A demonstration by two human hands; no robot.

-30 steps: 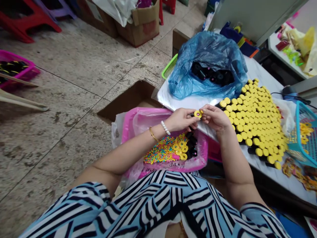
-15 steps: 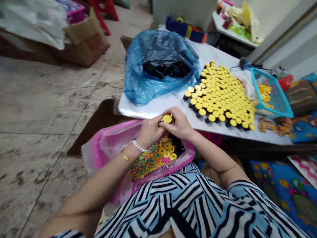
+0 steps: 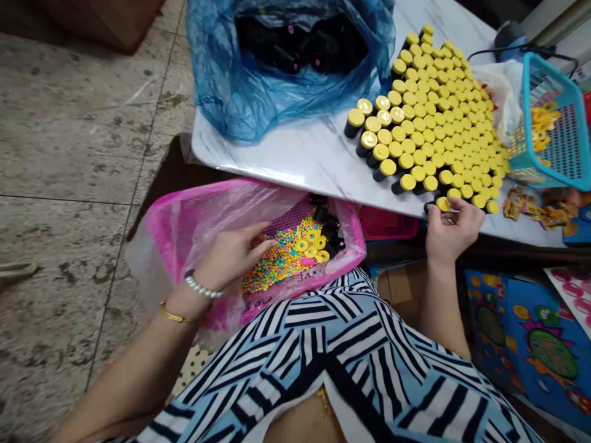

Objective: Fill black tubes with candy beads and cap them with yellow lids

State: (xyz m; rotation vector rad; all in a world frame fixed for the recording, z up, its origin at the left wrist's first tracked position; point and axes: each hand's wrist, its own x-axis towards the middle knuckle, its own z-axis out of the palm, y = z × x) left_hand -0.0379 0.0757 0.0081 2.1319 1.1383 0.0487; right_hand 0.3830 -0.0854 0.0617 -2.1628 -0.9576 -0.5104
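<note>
My right hand point(image 3: 455, 229) sits at the table's front edge, its fingers shut on a black tube with a yellow cap point(image 3: 443, 203) at the near end of the rows. Those rows form a dense block of upright yellow-capped black tubes point(image 3: 434, 123) on a white marble-patterned table point(image 3: 295, 154). My left hand point(image 3: 231, 255), fingers apart, rests on tiny multicoloured beads point(image 3: 281, 264) in a pink plastic-lined tray point(image 3: 207, 215). Several yellow rings point(image 3: 310, 245) lie among the beads, beside loose black tubes point(image 3: 329, 224).
A blue plastic bag point(image 3: 240, 80) holding black tubes point(image 3: 295, 43) lies on the table. A teal mesh basket point(image 3: 549, 123) with yellow pieces stands at the right, by a white plastic bag point(image 3: 501, 92). A tiled floor point(image 3: 69, 123) lies left.
My hands have come apart from the yellow-capped piece they held together above the tray. My right hand moved to the table rows, my left dropped to the beads, and the view swung down.
</note>
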